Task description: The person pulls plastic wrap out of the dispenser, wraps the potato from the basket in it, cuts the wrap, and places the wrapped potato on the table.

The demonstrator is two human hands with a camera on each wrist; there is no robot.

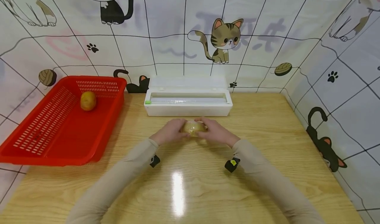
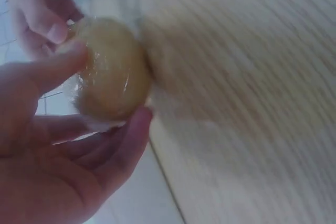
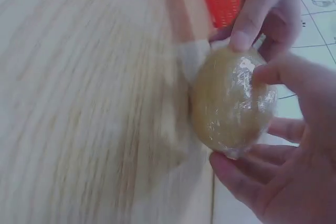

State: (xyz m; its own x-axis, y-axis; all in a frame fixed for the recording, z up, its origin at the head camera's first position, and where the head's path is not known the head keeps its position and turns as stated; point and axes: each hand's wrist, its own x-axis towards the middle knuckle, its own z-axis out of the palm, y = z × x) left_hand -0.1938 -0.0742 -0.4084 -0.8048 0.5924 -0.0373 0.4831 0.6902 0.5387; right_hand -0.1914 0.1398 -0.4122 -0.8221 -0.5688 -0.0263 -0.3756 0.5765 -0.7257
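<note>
An oval, yellow-tan potato [image 1: 193,128] is wrapped in clear plastic film, glossy and wrinkled on its surface. My left hand [image 1: 172,131] grips one end of it, with the thumb [image 2: 58,69] on one face and fingertips on another. From the opposite end, my right hand [image 1: 218,131] holds the same potato [image 3: 231,100] between thumb and fingers. Just beyond the hands is a white film dispenser box [image 1: 188,110] with its lid raised, the film roll [image 1: 188,100] showing inside. Part of the potato is hidden behind the fingers.
At the left sits a red plastic basket [image 1: 71,141] with perforated walls; a similar yellow-brown potato [image 1: 88,101] lies in it. A green piece [image 1: 147,102] is at the dispenser's left end. Cat-printed sheeting [image 1: 166,49] covers the walls behind and beside the wooden table [image 1: 207,197].
</note>
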